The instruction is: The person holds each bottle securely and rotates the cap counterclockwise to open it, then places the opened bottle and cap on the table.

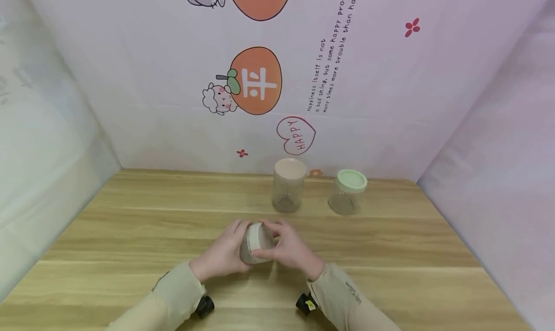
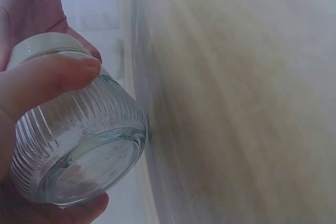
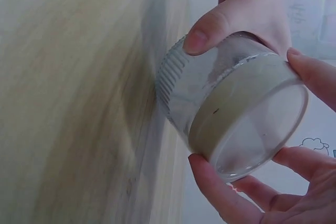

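A ribbed clear glass jar (image 2: 79, 135) with a whitish lid (image 3: 252, 114) is held tilted between both hands, its lid turned toward the right. My left hand (image 1: 226, 251) grips the glass body, with the thumb and fingers curled round its side. At the lid end, my right hand (image 1: 291, 248) holds the rim between its thumb and fingertips. The lid sits on the jar's mouth. In the left wrist view the jar's thick base faces the camera, and no contents show through the glass.
Behind the hands stand a taller clear jar with a beige lid (image 1: 289, 169) and, to its right, a shorter jar with a pale green lid (image 1: 351, 180). Both are upright on the wood-grain table (image 1: 151, 215). A printed white cloth (image 1: 368, 80) hangs behind the table.
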{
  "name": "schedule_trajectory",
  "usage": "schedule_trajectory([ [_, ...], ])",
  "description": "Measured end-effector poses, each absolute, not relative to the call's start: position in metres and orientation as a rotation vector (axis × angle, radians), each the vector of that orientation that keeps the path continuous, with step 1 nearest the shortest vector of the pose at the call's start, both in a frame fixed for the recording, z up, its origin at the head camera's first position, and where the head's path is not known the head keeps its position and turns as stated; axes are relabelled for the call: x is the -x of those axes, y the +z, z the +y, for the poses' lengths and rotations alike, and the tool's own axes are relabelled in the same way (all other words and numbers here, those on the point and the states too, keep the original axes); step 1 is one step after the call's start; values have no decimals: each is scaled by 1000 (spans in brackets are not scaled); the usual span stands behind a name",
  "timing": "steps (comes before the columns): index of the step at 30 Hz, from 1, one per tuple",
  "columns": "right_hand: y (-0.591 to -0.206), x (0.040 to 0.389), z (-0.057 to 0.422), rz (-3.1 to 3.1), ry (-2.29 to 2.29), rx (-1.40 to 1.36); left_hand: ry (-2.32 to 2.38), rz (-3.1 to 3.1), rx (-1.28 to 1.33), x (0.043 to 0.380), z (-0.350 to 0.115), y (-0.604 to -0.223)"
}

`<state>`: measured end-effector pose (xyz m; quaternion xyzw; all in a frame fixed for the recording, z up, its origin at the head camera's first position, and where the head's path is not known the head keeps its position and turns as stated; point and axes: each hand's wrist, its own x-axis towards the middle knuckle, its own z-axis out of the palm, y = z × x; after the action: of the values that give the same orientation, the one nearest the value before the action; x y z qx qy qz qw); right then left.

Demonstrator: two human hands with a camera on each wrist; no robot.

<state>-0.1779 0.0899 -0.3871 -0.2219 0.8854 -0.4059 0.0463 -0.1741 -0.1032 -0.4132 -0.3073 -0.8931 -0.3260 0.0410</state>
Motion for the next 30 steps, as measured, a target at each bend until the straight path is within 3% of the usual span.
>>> schedule_trajectory([
  [6,-388,178,82,2668,-1244,715,-1078,-2743,905,170,-111,-412],
  [16,-380,166,91,2848,-992,996,-1259,-2778,994,178,-111,-413],
  [30,-386,179,103,2767,-923,1383,-1305,-2811,957,173,-110,-407],
])
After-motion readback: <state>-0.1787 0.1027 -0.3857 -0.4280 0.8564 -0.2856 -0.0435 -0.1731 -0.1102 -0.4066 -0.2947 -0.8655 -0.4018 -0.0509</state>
